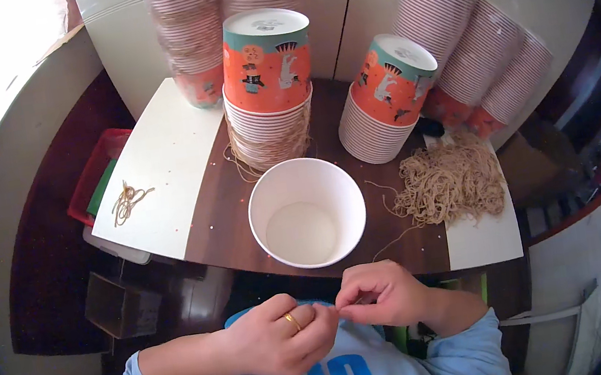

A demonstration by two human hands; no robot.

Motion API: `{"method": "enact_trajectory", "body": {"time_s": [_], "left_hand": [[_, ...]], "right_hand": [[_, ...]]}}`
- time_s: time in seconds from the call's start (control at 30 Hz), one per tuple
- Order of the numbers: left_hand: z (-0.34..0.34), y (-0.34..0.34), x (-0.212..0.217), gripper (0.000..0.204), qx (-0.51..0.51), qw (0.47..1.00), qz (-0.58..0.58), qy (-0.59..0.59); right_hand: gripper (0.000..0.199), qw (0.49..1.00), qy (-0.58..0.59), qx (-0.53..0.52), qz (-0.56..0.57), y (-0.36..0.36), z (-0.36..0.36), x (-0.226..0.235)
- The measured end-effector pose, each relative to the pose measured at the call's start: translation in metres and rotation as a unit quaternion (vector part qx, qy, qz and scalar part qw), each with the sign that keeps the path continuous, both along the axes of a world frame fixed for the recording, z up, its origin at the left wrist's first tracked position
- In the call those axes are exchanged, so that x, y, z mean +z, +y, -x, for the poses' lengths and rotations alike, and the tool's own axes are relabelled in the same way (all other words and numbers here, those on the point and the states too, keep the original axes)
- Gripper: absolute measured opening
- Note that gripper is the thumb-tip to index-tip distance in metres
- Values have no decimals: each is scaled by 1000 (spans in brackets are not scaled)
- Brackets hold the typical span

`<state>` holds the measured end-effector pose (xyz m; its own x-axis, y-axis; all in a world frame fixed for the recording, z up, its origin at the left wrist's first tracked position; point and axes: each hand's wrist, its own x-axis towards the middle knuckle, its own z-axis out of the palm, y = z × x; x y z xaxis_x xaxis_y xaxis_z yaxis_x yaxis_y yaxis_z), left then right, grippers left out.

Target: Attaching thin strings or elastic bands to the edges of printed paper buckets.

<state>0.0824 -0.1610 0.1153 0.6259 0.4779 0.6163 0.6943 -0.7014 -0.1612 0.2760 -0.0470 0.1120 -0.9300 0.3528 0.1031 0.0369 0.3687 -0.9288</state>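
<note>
In front of my body, below the table's near edge, my two hands meet with their fingertips close together. My left hand (286,335), with a gold ring on one finger, is closed, its fingers curled in. My right hand (381,294) pinches with thumb and forefinger. A thin strand of tan string (398,239) runs from a tangled heap of string (452,183) down to my right hand; what lies between the fingertips is too fine to make out. Just beyond my hands a white paper bucket (308,213) stands upright, open end toward me, nothing inside it.
Behind the bucket, an upside-down stack of orange and green paper buckets (269,62) has string looped round its lower part. A second stack (389,96) leans at the right. Bagged stacks (436,10) stand behind. A small string bundle (128,202) lies on the table's white left part (151,146).
</note>
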Motion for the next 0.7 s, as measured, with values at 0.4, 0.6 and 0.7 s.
{"method": "enact_trajectory", "body": {"time_s": [0.4,0.6,0.7], "left_hand": [[41,142,0,46,53,982,104,-146],[40,195,-36,28,71,955,288,-9],[55,183,-45,23,80,932,329,-133]], "right_hand": [[4,988,41,-140,45,28,-1,2],[8,966,-13,-185,-178,48,-8,3],[9,945,-26,-207,-251,70,-5,-12]]}}
